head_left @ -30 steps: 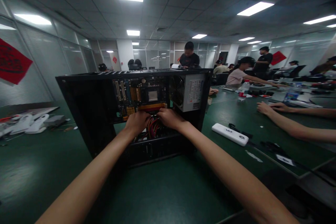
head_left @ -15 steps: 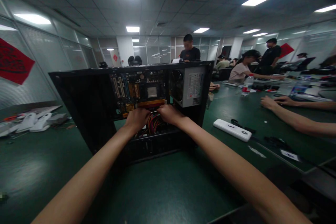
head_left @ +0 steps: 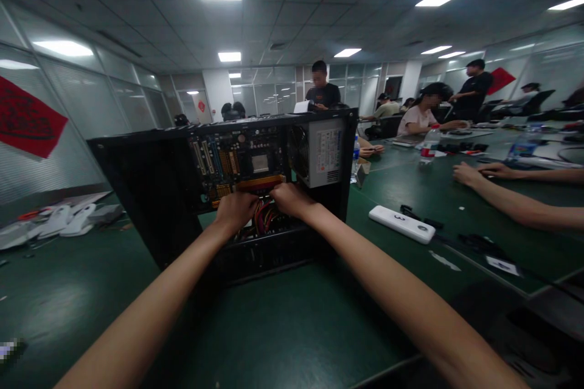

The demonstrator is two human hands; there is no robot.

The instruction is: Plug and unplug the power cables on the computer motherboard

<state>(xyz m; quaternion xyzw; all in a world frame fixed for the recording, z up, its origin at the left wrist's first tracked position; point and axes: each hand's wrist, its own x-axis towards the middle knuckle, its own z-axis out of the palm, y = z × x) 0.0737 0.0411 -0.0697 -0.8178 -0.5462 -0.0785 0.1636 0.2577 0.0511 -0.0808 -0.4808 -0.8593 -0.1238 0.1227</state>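
Observation:
An open black computer case [head_left: 264, 261] stands on the green table in front of me, its inside facing me. In it are a motherboard [head_left: 249, 144] and a grey power supply [head_left: 327, 152] at the upper right. My left hand [head_left: 237, 209] is closed at the left end of a red-and-orange slot strip [head_left: 260, 185] on the board's lower edge. At the strip's right end, my right hand [head_left: 292, 199] is closed too. Both sets of fingertips are hidden, so what they grip does not show. Red, yellow and black cables [head_left: 266, 219] bunch between and below the hands.
To the right lie a white power strip [head_left: 401, 223], black cables [head_left: 481, 247] and a torn scrap [head_left: 444, 260]. Another person's hands [head_left: 474, 173] rest farther right, near a bottle [head_left: 430, 144]. White parts [head_left: 68, 219] are piled at the left.
The view has shifted slightly, and the case's top right corner sits a little farther left and lower. Both my hands stay at the slot strip's ends.

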